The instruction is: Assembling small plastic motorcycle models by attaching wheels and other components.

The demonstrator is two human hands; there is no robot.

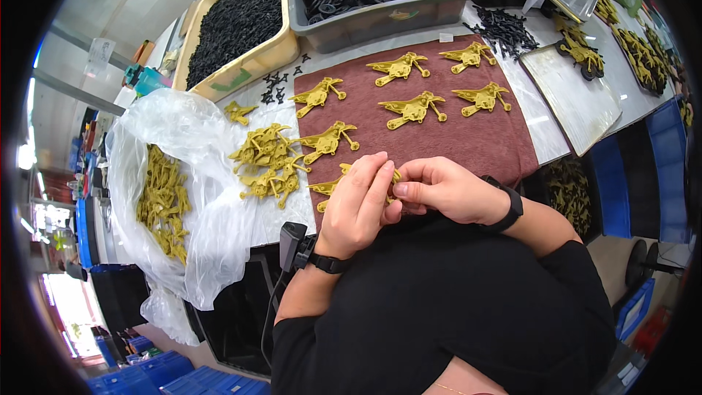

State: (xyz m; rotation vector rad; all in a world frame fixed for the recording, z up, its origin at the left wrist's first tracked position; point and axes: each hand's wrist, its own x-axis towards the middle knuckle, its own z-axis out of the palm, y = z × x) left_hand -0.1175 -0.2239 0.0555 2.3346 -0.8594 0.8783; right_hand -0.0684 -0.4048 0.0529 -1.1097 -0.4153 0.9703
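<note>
Close to my body, at the cloth's near edge, both hands come together. My left hand (358,211) is closed, its fingers bent over a yellow plastic part (395,175) that shows only in slivers. The fingers of my right hand (457,192) pinch that part from the other side; the exact grip is hidden. Another yellow plastic piece (323,188) sticks out beside my left hand, and I cannot tell whether it is held or lying on the cloth. Several similar flat parts (413,108) lie spaced out on the brown cloth (358,117), beyond my hands.
Left of the cloth is a heap of yellow parts (265,153), beside a clear plastic bag (212,212) holding more. Behind stand a cream bin (238,77) of small black pieces and a grey bin (387,20) of black wheels. A white tray (570,95) lies at the right.
</note>
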